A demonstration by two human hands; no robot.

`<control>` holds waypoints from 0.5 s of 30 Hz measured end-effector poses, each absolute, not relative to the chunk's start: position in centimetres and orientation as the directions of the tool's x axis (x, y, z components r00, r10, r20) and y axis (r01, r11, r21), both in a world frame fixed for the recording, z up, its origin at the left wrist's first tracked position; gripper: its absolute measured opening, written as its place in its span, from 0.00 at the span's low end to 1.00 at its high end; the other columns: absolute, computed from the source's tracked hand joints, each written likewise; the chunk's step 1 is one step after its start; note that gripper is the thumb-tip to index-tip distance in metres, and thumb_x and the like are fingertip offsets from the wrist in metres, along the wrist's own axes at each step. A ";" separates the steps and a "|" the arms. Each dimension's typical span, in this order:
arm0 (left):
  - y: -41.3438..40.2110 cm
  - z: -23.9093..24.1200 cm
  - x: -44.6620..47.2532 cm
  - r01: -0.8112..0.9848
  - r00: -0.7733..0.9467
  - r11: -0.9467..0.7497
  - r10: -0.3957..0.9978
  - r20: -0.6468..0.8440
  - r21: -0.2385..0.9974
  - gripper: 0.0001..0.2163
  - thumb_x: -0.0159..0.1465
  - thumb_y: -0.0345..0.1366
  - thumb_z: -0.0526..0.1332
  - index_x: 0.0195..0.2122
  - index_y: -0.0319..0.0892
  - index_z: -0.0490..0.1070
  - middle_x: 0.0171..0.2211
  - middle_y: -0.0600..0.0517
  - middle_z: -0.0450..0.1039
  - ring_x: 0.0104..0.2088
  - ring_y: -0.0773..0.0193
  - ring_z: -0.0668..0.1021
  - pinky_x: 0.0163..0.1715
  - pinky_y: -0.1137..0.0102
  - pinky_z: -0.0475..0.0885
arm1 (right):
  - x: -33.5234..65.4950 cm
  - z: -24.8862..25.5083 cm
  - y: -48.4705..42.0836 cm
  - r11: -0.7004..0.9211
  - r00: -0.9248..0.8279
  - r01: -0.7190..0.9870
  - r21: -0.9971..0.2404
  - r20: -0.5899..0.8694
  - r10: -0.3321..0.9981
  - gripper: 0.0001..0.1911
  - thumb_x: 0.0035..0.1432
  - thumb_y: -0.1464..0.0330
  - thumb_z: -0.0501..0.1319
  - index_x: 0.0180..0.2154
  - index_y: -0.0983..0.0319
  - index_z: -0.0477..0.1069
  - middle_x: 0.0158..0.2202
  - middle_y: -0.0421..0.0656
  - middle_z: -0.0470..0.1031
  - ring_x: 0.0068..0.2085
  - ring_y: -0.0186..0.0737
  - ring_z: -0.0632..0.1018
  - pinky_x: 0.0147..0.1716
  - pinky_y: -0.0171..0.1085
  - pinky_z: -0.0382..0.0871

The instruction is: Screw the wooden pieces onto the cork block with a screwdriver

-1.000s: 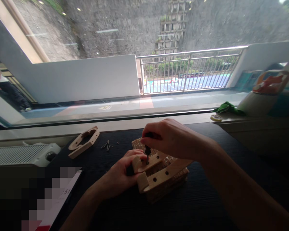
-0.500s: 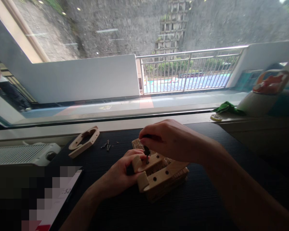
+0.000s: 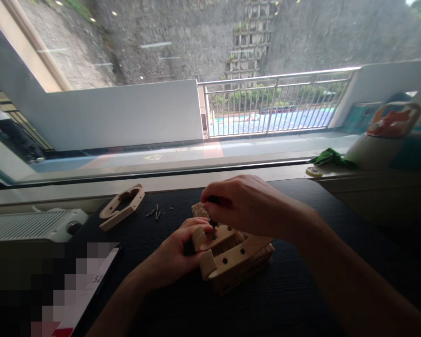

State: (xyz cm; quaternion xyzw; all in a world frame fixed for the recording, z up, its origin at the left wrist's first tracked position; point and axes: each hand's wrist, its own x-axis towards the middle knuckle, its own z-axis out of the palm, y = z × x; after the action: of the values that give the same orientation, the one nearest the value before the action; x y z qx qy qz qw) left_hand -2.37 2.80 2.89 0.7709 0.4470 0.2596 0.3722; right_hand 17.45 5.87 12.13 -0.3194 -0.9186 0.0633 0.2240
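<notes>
My right hand (image 3: 236, 199) is closed around the dark handle of a screwdriver (image 3: 214, 229). Its metal shaft points down at a hole in a pale wooden part (image 3: 228, 267) with two arms and several dark holes. My left hand (image 3: 182, 245) grips the near left end of this part, fingers wrapped round the upper arm by the screwdriver tip. Beneath the part lies a rough brown block (image 3: 243, 274) that looks like stacked cardboard or chipboard. The right hand hides most of the handle and some of the block.
On the dark table (image 3: 168, 309), a second wooden part (image 3: 122, 206) lies at the back left, beside several screws (image 3: 155, 212). A white radiator (image 3: 38, 224) stands left. On the window sill are a tape roll (image 3: 314, 172), a green cloth (image 3: 331, 158) and a large bottle (image 3: 375, 145). A person stands outside.
My right hand has turned and shifted slightly left on the screwdriver handle. The left hand and the wooden part stay nearly in place.
</notes>
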 end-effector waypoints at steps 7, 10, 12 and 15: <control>2.8 3.0 -2.3 0.492 0.465 -0.325 0.882 0.072 0.808 0.18 0.56 0.36 0.63 0.48 0.42 0.69 0.54 0.46 0.63 0.55 0.54 0.67 0.55 0.63 0.62 | 17.5 12.0 6.3 0.785 -0.700 0.549 -0.286 0.355 0.619 0.12 0.61 0.65 0.52 0.32 0.62 0.72 0.22 0.37 0.69 0.24 0.27 0.63 0.24 0.31 0.50; 2.9 2.7 -2.4 0.489 0.461 -0.344 0.882 0.097 0.801 0.18 0.56 0.34 0.62 0.49 0.43 0.69 0.53 0.47 0.64 0.54 0.55 0.67 0.56 0.64 0.62 | 17.4 11.8 6.7 0.775 -0.685 0.556 -0.301 0.362 0.632 0.13 0.61 0.63 0.53 0.32 0.62 0.72 0.21 0.36 0.68 0.22 0.27 0.62 0.23 0.31 0.50; 2.9 2.5 -2.5 0.490 0.460 -0.356 0.881 0.111 0.796 0.18 0.56 0.34 0.63 0.48 0.43 0.69 0.53 0.47 0.64 0.55 0.55 0.67 0.56 0.64 0.62 | 17.3 11.7 6.8 0.770 -0.673 0.562 -0.304 0.373 0.638 0.13 0.60 0.63 0.53 0.31 0.63 0.72 0.21 0.36 0.68 0.22 0.27 0.62 0.23 0.31 0.50; 3.0 2.4 -2.5 0.494 0.460 -0.355 0.881 0.108 0.793 0.18 0.56 0.33 0.63 0.49 0.43 0.69 0.53 0.47 0.63 0.55 0.55 0.67 0.56 0.64 0.62 | 17.3 11.7 6.6 0.760 -0.655 0.582 -0.289 0.388 0.649 0.13 0.60 0.62 0.54 0.30 0.62 0.72 0.21 0.36 0.68 0.22 0.27 0.62 0.23 0.31 0.49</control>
State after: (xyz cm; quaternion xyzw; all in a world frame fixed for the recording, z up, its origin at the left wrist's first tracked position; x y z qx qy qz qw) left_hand -2.52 2.97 2.41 0.7770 0.4425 0.2720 0.3558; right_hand 17.30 6.57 11.73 -0.3392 -0.9069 0.0695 0.2399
